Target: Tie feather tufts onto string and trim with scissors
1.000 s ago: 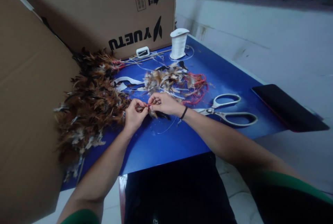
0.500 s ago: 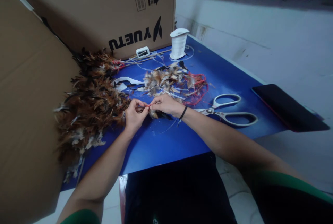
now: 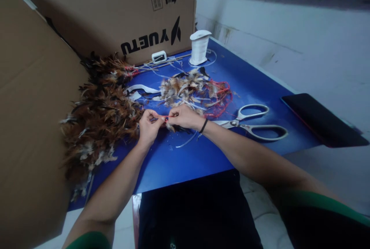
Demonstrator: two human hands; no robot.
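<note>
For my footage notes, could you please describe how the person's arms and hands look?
The left hand and right hand are ungloved. A thin black band circles the right wrist; the left wrist shows none. Green shows on the left sleeve and right sleeve.

Left fingers [image 3: 152,114] and right fingers [image 3: 175,112] pinch a red strand [image 3: 164,116] above the blue table [image 3: 182,160].
</note>
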